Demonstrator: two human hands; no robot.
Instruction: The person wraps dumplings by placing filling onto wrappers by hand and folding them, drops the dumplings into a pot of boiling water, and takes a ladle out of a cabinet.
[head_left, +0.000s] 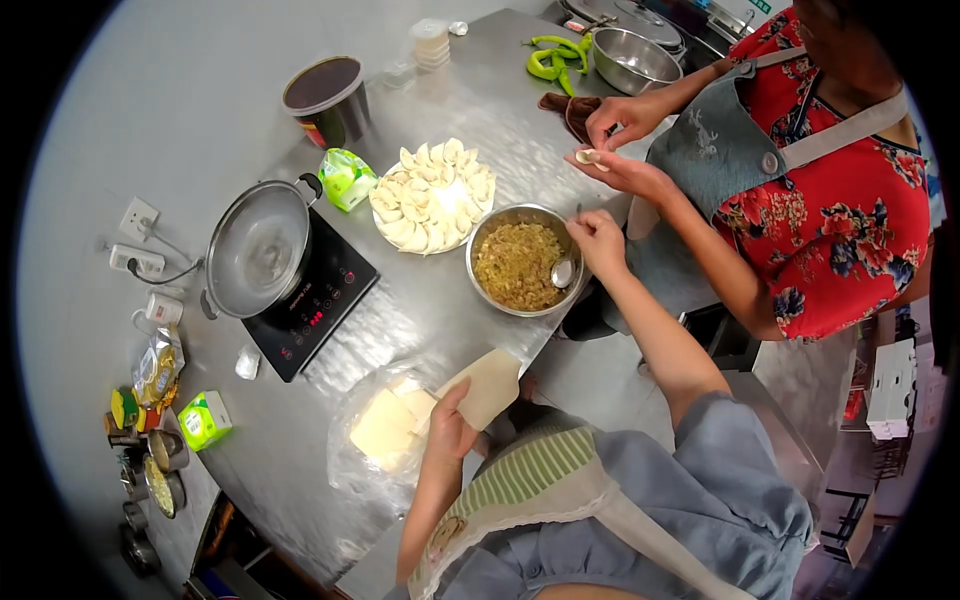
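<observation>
A flat dough wrapper (487, 392) rests in my left hand (452, 432), with the thumb over its edge. My right hand (598, 243) is closed round the handle of a metal spoon (563, 272), whose bowl lies at the right side of the filling. The chopped filling (515, 262) sits in a steel bowl (480, 286) at the table's edge. Beside my left hand, a stack of wrappers (383, 428) lies on a clear plastic bag (345, 465). A plate of folded dumplings (430, 195) stands behind the bowl.
At left, a lidded pan (260, 250) sits on a black induction cooker (312, 312). A tub (328, 100) and green packet (346, 180) stand behind. On the right, a co-worker's hands (625, 165) hold a dumpling near a steel bowl (636, 60) and green peppers (558, 62).
</observation>
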